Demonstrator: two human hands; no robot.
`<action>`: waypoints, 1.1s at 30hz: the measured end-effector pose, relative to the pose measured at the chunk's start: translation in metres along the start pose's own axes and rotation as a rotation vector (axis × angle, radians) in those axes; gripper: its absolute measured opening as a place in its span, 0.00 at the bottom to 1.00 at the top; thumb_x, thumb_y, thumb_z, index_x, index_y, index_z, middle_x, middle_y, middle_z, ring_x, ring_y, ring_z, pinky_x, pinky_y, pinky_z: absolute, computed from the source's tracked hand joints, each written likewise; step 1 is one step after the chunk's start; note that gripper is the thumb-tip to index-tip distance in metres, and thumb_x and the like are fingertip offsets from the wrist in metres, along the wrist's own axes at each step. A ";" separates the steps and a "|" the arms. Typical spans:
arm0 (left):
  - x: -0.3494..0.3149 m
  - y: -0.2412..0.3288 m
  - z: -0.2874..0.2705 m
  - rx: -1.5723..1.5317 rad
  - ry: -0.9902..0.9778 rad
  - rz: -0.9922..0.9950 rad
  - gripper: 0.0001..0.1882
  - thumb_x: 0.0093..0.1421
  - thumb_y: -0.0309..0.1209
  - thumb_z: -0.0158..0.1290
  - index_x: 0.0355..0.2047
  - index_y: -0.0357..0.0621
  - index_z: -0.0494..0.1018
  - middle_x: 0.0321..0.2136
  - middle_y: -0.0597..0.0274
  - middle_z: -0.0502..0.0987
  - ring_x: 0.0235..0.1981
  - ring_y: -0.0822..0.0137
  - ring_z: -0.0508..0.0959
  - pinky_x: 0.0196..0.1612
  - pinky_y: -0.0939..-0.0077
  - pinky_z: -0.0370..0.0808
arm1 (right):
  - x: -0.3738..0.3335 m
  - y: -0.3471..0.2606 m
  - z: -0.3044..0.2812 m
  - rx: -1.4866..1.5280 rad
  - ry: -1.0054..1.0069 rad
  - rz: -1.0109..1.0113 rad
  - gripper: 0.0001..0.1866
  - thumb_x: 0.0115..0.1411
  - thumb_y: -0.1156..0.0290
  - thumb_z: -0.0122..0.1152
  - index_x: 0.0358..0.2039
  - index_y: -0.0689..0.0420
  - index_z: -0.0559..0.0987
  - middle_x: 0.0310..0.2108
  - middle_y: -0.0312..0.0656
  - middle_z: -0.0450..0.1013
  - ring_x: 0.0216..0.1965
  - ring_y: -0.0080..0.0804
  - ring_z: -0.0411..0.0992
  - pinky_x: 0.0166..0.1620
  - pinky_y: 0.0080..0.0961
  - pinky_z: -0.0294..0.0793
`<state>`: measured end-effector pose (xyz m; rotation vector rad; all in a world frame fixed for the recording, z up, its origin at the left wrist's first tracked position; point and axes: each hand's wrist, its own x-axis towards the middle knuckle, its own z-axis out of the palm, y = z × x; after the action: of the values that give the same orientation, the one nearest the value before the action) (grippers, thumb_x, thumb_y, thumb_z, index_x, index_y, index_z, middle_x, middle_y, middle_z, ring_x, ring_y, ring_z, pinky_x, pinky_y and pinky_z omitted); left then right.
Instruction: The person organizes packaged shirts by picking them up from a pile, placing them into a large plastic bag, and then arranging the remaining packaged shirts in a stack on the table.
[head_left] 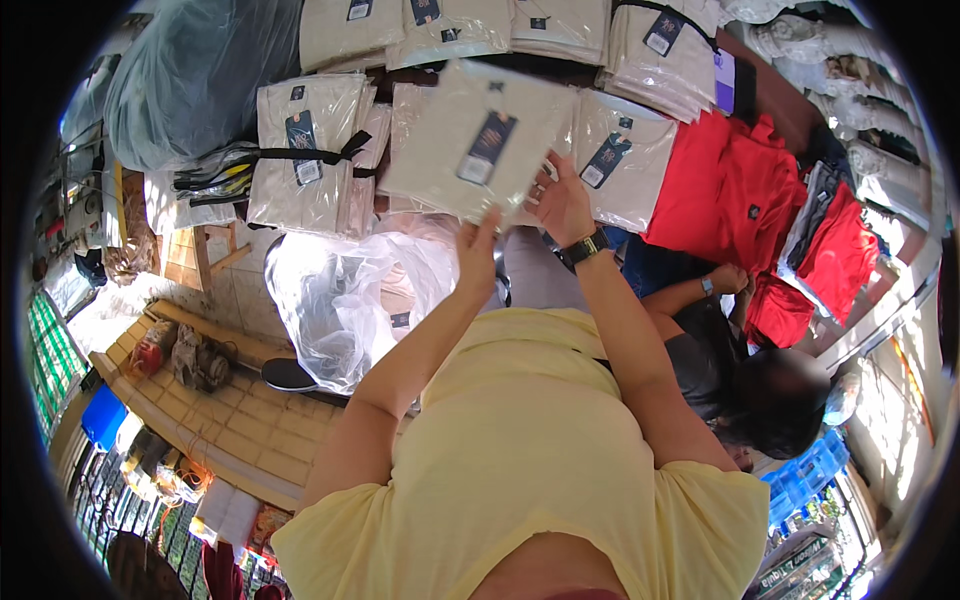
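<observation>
A flat, folded beige garment in a clear plastic bag, with a dark tag on its front, is held tilted above the stacks. My left hand pinches the lower edge of this bag. Beside its right edge is my right hand, fingers bent but apart; whether the fingertips touch the plastic is hard to make out. Behind and around it lie similar bagged beige garments: a stack tied with a black strap on the left and another bagged garment on the right.
More bagged stacks line the far side. Red garments are piled at the right, near another person's hand. A clear plastic sack stands left of me, beside a wooden bench. A large plastic-wrapped bundle fills the far left.
</observation>
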<state>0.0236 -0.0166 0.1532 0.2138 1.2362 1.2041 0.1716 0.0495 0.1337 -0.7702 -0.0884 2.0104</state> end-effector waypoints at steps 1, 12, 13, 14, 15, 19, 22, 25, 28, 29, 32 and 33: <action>-0.005 -0.018 -0.012 0.210 -0.084 -0.168 0.17 0.63 0.37 0.53 0.47 0.39 0.72 0.38 0.63 0.77 0.39 0.74 0.76 0.40 0.76 0.73 | 0.009 0.006 -0.007 -0.213 0.231 -0.073 0.27 0.61 0.61 0.59 0.57 0.55 0.62 0.47 0.41 0.72 0.48 0.35 0.71 0.48 0.37 0.74; 0.076 -0.012 -0.098 1.251 0.064 0.646 0.20 0.53 0.31 0.60 0.45 0.40 0.69 0.41 0.47 0.67 0.42 0.51 0.70 0.45 0.65 0.69 | 0.015 0.023 -0.128 -0.623 0.434 -0.101 0.27 0.51 0.84 0.63 0.52 0.64 0.67 0.44 0.47 0.74 0.43 0.34 0.74 0.46 0.28 0.75; 0.084 -0.016 -0.105 1.170 0.018 0.466 0.21 0.53 0.30 0.60 0.46 0.40 0.68 0.42 0.47 0.68 0.43 0.51 0.71 0.45 0.64 0.70 | 0.017 0.024 -0.126 -0.632 0.430 -0.103 0.27 0.51 0.84 0.63 0.52 0.64 0.67 0.44 0.47 0.74 0.43 0.34 0.74 0.46 0.28 0.75; 0.088 -0.018 -0.106 1.133 -0.018 0.386 0.21 0.53 0.30 0.59 0.46 0.40 0.68 0.42 0.47 0.68 0.44 0.51 0.71 0.45 0.64 0.71 | 0.018 0.025 -0.124 -0.640 0.429 -0.109 0.26 0.51 0.84 0.63 0.51 0.64 0.67 0.44 0.47 0.74 0.43 0.34 0.74 0.46 0.28 0.75; 0.091 -0.020 -0.107 1.095 -0.054 0.307 0.21 0.53 0.30 0.59 0.47 0.40 0.68 0.43 0.47 0.68 0.44 0.51 0.71 0.45 0.64 0.71 | 0.017 0.025 -0.123 -0.637 0.443 -0.099 0.27 0.51 0.83 0.63 0.51 0.64 0.67 0.44 0.47 0.74 0.43 0.34 0.74 0.46 0.29 0.75; 0.094 -0.034 -0.107 1.054 -0.096 0.266 0.23 0.53 0.30 0.59 0.49 0.41 0.67 0.44 0.47 0.69 0.45 0.51 0.71 0.46 0.63 0.72 | 0.018 0.026 -0.129 -0.653 0.443 -0.120 0.27 0.51 0.82 0.63 0.52 0.65 0.67 0.45 0.48 0.73 0.44 0.35 0.74 0.46 0.30 0.74; 0.093 -0.040 -0.107 1.108 -0.074 0.330 0.24 0.52 0.30 0.59 0.49 0.40 0.67 0.44 0.47 0.69 0.43 0.52 0.73 0.46 0.63 0.71 | 0.020 0.026 -0.133 -0.666 0.433 -0.108 0.27 0.51 0.81 0.63 0.52 0.65 0.66 0.46 0.49 0.72 0.45 0.36 0.73 0.47 0.30 0.74; 0.096 -0.041 -0.103 1.145 -0.060 0.424 0.26 0.52 0.30 0.60 0.50 0.37 0.66 0.43 0.47 0.70 0.42 0.52 0.73 0.46 0.64 0.71 | 0.023 0.026 -0.142 -0.659 0.424 -0.112 0.27 0.51 0.81 0.63 0.52 0.65 0.66 0.46 0.49 0.72 0.45 0.36 0.73 0.48 0.30 0.73; 0.102 -0.038 -0.098 1.113 -0.051 0.385 0.27 0.52 0.35 0.60 0.49 0.34 0.67 0.42 0.46 0.72 0.42 0.53 0.74 0.46 0.64 0.71 | 0.023 0.027 -0.146 -0.657 0.418 -0.129 0.27 0.51 0.81 0.63 0.52 0.65 0.66 0.46 0.48 0.73 0.46 0.35 0.73 0.48 0.30 0.73; 0.104 -0.037 -0.099 1.112 -0.043 0.344 0.28 0.52 0.37 0.61 0.49 0.33 0.67 0.43 0.45 0.72 0.42 0.53 0.74 0.46 0.64 0.72 | 0.024 0.027 -0.142 -0.669 0.418 -0.126 0.27 0.51 0.82 0.63 0.52 0.65 0.66 0.46 0.48 0.73 0.46 0.35 0.73 0.49 0.30 0.72; 0.109 -0.030 -0.098 1.075 -0.077 0.146 0.30 0.52 0.41 0.62 0.49 0.33 0.69 0.44 0.43 0.73 0.43 0.54 0.75 0.45 0.65 0.72 | 0.023 0.028 -0.131 -0.703 0.423 -0.123 0.27 0.51 0.82 0.62 0.52 0.64 0.66 0.47 0.47 0.73 0.46 0.34 0.73 0.49 0.30 0.72; 0.110 -0.021 -0.092 1.041 -0.127 0.030 0.30 0.51 0.41 0.62 0.49 0.33 0.69 0.45 0.43 0.73 0.44 0.55 0.75 0.45 0.65 0.73 | 0.022 0.027 -0.131 -0.714 0.428 -0.126 0.27 0.51 0.83 0.62 0.52 0.64 0.66 0.47 0.46 0.73 0.46 0.34 0.73 0.49 0.30 0.72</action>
<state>-0.0542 0.0191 0.0361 1.0515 1.6487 0.4554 0.2158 0.0214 0.0089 -1.5827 -0.6088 1.6414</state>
